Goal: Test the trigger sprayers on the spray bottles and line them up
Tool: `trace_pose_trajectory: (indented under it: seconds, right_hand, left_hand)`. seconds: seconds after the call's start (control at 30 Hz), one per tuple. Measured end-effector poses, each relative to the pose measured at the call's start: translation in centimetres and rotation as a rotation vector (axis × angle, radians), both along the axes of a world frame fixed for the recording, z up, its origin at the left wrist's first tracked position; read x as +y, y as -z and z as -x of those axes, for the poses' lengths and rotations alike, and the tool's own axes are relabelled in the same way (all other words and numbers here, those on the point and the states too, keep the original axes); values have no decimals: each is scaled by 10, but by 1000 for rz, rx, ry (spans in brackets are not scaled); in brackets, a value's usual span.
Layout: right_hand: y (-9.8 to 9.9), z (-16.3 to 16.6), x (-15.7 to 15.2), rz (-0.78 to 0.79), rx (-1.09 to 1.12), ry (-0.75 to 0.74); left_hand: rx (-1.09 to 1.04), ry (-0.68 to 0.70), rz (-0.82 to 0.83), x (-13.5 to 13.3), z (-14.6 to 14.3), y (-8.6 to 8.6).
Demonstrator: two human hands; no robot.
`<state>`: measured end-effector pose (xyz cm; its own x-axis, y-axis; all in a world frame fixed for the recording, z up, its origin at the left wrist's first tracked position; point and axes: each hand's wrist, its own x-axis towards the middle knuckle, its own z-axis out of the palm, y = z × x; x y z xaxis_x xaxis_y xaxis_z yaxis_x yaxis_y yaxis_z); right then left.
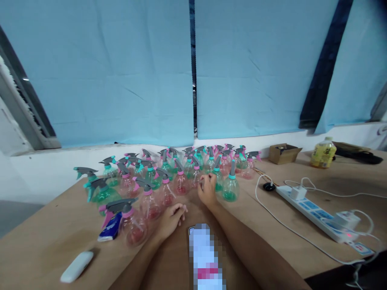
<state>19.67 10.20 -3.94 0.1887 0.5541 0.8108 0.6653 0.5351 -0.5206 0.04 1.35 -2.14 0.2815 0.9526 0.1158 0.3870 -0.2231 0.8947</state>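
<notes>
Many round, clear spray bottles stand crowded on the table; some have pink collars and pink liquid, others teal collars and green liquid. My right hand (207,189) is among the front bottles, its fingers bent and slightly apart, between a pink-collared spray bottle (181,186) and a teal-collared spray bottle (231,189). Whether its fingertips touch a bottle I cannot tell. Loosely curled, with fingers apart and nothing seen in it, my left hand (173,217) rests low beside a pink spray bottle (151,207). Another pink spray bottle (134,230) stands nearest me on the left.
A phone (207,257) lies between my forearms. On the left are a blue packet (111,227) and a white oblong case (77,266). To the right are a power strip (314,215) with cables, a small cardboard box (284,154) and a yellow-labelled bottle (323,154).
</notes>
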Motion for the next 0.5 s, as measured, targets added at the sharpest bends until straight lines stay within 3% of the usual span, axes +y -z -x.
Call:
trace_pose_trajectory:
  seconds: [0.2,0.5]
  right_hand:
    - [-21,-10,-8,-125,127,165]
    - [-25,-18,-4,38,243,221]
  left_hand:
    - [0,-7,7,-2,-1,-4]
    - [6,10,-9,-2,-1,-3]
